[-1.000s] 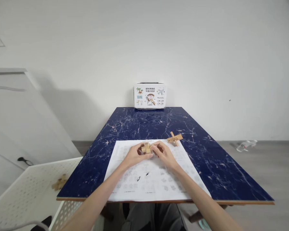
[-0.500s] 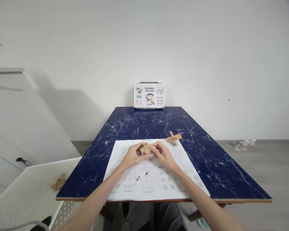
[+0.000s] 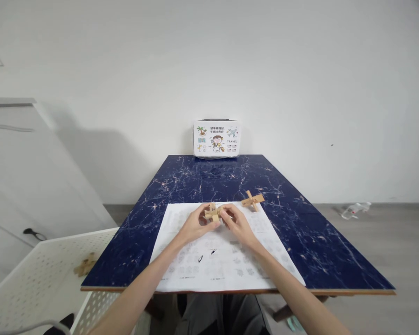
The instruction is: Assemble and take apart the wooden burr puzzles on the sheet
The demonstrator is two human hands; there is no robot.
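A small wooden interlocking puzzle [image 3: 213,212] is held between both hands, just above a white printed sheet [image 3: 223,265] on the dark blue marbled table [image 3: 300,232]. My left hand [image 3: 194,224] grips its left side with curled fingers. My right hand [image 3: 235,222] pinches its right side. A second wooden cross-shaped puzzle [image 3: 253,200] lies on the table just beyond the sheet's far right corner, a short way past my right hand.
A white box with cartoon pictures [image 3: 216,138] stands against the wall at the table's far edge. A white perforated cart [image 3: 38,279] with a wooden piece [image 3: 84,266] sits at the lower left. A plastic bottle [image 3: 354,210] lies on the floor right.
The puzzle between my hands has been turned slightly, so its pieces stick up more. Both hands stay in the same spot over the sheet.
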